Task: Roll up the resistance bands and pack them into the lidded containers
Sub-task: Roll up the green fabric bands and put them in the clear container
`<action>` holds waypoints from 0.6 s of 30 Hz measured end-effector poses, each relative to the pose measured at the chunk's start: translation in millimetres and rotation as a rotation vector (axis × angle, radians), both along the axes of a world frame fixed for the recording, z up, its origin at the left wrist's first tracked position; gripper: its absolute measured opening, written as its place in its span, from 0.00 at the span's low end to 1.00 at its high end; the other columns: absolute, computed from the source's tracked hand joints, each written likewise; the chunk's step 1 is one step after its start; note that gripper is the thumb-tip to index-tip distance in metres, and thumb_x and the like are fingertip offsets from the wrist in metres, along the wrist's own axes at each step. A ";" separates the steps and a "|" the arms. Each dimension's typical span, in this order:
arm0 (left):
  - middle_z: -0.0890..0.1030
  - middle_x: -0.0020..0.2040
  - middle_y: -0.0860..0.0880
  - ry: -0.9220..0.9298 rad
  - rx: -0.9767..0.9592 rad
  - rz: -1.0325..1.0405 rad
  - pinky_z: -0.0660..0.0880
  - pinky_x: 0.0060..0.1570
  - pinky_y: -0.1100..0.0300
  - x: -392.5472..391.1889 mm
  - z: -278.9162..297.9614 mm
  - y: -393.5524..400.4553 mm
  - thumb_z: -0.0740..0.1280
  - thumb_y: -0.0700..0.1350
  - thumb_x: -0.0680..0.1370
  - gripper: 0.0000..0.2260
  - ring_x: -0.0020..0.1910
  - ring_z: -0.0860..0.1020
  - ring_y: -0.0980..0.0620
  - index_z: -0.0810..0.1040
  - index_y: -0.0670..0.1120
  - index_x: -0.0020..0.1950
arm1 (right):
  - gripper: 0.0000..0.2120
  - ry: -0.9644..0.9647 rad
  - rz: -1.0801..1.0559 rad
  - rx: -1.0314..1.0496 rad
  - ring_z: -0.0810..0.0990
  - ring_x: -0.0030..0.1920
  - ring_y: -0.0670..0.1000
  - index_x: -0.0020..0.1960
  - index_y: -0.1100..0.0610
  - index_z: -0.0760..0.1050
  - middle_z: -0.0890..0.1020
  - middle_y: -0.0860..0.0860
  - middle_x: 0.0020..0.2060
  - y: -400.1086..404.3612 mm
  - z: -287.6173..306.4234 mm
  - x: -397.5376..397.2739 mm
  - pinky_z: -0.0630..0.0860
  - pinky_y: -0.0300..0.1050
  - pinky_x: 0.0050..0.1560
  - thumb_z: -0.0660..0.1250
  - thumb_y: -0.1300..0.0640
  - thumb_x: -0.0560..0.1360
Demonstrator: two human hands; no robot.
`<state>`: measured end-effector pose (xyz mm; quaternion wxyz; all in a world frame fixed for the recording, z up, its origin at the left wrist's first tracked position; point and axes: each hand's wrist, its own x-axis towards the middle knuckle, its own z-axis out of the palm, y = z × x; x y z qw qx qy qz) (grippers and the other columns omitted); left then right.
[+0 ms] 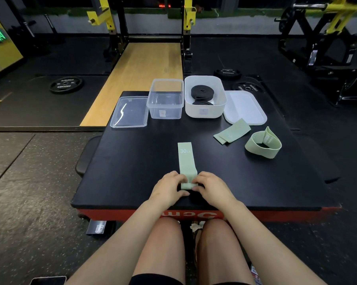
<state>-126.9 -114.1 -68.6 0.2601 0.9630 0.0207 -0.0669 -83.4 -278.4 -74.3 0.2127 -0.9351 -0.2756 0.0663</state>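
Hands, left point(169, 187) and right point(210, 188), pinching green band point(186, 161) (marked "30 LB"), near end rolled.

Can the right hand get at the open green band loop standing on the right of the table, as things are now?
Probably yes, once it lets go. The right hand pinches the green band being rolled together with the left hand. The bare black table lies between it and the loop; nothing blocks the way.

Weight plates point(66, 84) beside wooden platform point(140, 77)
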 end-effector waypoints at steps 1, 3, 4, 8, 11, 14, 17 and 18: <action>0.72 0.54 0.53 -0.019 0.023 -0.019 0.72 0.52 0.58 -1.3 -1.4 -0.7 0.70 0.49 0.74 0.16 0.54 0.72 0.53 0.74 0.50 0.60 | 0.12 0.013 0.004 -0.007 0.73 0.57 0.49 0.58 0.55 0.78 0.76 0.47 0.53 0.4 0.5 1.4 0.70 0.42 0.50 0.64 0.52 0.77; 0.71 0.56 0.53 -0.069 0.020 -0.009 0.72 0.51 0.58 -2.6 -3.2 -2.8 0.70 0.47 0.75 0.15 0.56 0.71 0.53 0.74 0.50 0.60 | 0.13 0.044 0.003 -0.008 0.72 0.57 0.49 0.59 0.54 0.78 0.75 0.48 0.53 2.0 1.3 3.5 0.70 0.42 0.50 0.64 0.52 0.78; 0.71 0.56 0.53 -0.088 0.011 0.003 0.72 0.51 0.58 -2.8 -4.0 -4.0 0.69 0.46 0.75 0.14 0.56 0.71 0.53 0.74 0.49 0.60 | 0.13 0.063 -0.005 -0.006 0.72 0.56 0.49 0.60 0.54 0.78 0.74 0.48 0.53 2.7 2.0 4.6 0.70 0.42 0.50 0.64 0.52 0.78; 0.71 0.54 0.51 -0.107 0.045 0.009 0.71 0.49 0.58 -0.9 -5.6 -8.9 0.67 0.46 0.76 0.11 0.54 0.72 0.52 0.74 0.48 0.58 | 0.12 0.134 -0.072 -0.017 0.74 0.52 0.52 0.58 0.53 0.79 0.74 0.49 0.49 7.2 5.6 8.2 0.70 0.43 0.48 0.64 0.52 0.78; 0.72 0.53 0.50 -0.106 0.066 0.044 0.70 0.48 0.60 2.2 -6.5 -10.8 0.65 0.48 0.78 0.11 0.53 0.72 0.51 0.75 0.47 0.58 | 0.10 0.157 -0.196 0.067 0.76 0.51 0.53 0.56 0.53 0.79 0.76 0.49 0.46 8.8 2.9 6.2 0.71 0.44 0.49 0.66 0.52 0.77; 0.72 0.53 0.50 -0.100 0.113 0.045 0.68 0.46 0.60 4.9 -3.8 -12.1 0.63 0.49 0.79 0.10 0.53 0.73 0.51 0.76 0.47 0.58 | 0.11 0.113 -0.211 0.076 0.77 0.52 0.53 0.58 0.52 0.79 0.78 0.50 0.49 8.5 -1.8 1.1 0.71 0.44 0.48 0.64 0.52 0.78; 0.73 0.54 0.51 -0.106 0.175 0.005 0.70 0.47 0.58 10.6 -0.1 -9.9 0.62 0.50 0.79 0.11 0.55 0.72 0.51 0.76 0.48 0.58 | 0.12 0.001 -0.158 0.113 0.76 0.52 0.51 0.59 0.53 0.79 0.77 0.48 0.51 5.3 -4.7 -4.5 0.73 0.45 0.47 0.64 0.53 0.78; 0.74 0.54 0.52 -0.104 0.193 -0.006 0.70 0.49 0.57 12.9 0.9 -8.8 0.62 0.50 0.79 0.11 0.55 0.72 0.51 0.77 0.48 0.58 | 0.12 -0.036 -0.143 0.109 0.75 0.53 0.51 0.59 0.54 0.78 0.77 0.47 0.52 3.8 -5.5 -6.4 0.73 0.45 0.46 0.64 0.53 0.78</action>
